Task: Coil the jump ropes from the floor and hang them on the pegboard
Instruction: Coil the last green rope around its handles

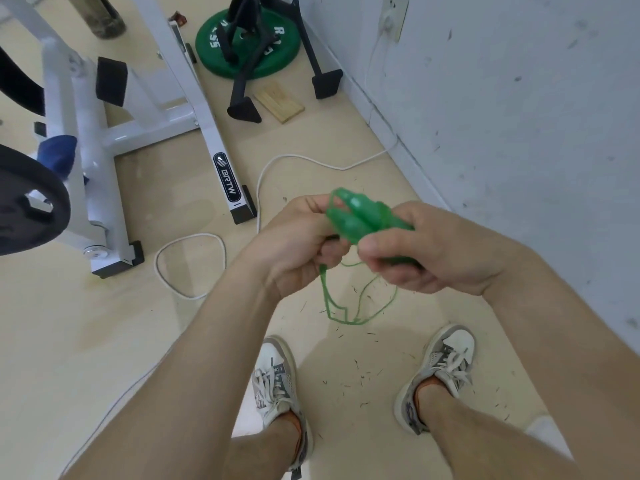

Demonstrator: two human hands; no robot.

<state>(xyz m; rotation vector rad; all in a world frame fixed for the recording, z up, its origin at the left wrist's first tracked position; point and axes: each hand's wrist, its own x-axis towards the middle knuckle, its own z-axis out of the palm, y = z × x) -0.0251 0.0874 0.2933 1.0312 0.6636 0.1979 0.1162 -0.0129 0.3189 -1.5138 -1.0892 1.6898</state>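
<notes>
I hold a green jump rope (356,220) in front of me, above the floor. Its two translucent green handles lie side by side between my hands. My right hand (426,247) grips the handles from the right, thumb on top. My left hand (298,240) curls round the thin green cord just left of the handles. Several loops of the cord (349,306) hang below my hands. No pegboard is in view.
A white cable (259,188) snakes over the beige floor from a wall socket (391,19). A white gym frame (114,133) stands at left, a green weight plate (247,39) and black stand at the back. The white wall (519,116) runs along the right. My shoes (277,379) are below.
</notes>
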